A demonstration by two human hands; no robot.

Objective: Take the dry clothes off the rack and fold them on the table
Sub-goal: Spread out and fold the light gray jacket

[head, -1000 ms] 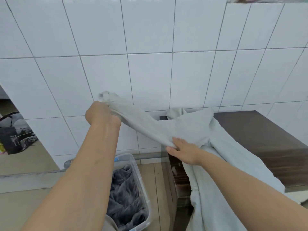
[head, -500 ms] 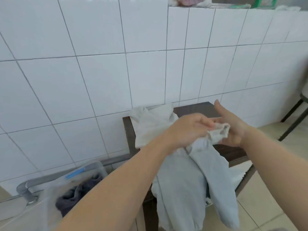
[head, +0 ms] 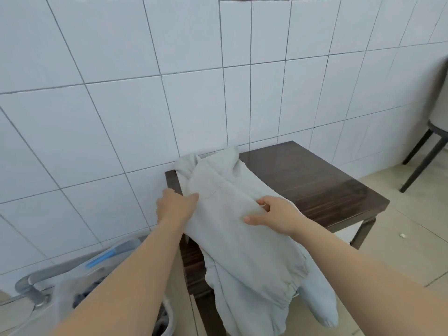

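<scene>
A pale grey, soft cotton hooded sweatshirt is laid over the left part of a dark brown, glossy wooden worktop, which is set against a wall of white glazed tiles. The hood end of the garment is bunched at the back edge of the worktop, touching the wall, while the body and one sleeve are draped over the near edge and hang down towards the beige tiled floor.

The left hand is placed at the left side of the sweatshirt, near the worktop's left corner; its thumb is pressed onto the cloth and the fabric edge is gripped, the fingers being hidden behind the hand. The right hand is set on the right side of the garment, with the fingers curled into a fold of cloth and the thumb stretched across the fabric below, so that a ridge of material is pinched. The two hands are held apart, with a stretch of the sweatshirt between them.

At the lower left, a clear plastic basket holding dark grey cloth is seen partly behind the left forearm, beside a grey metal pipe running along the wall. Black metal chair legs are seen at the far right.
</scene>
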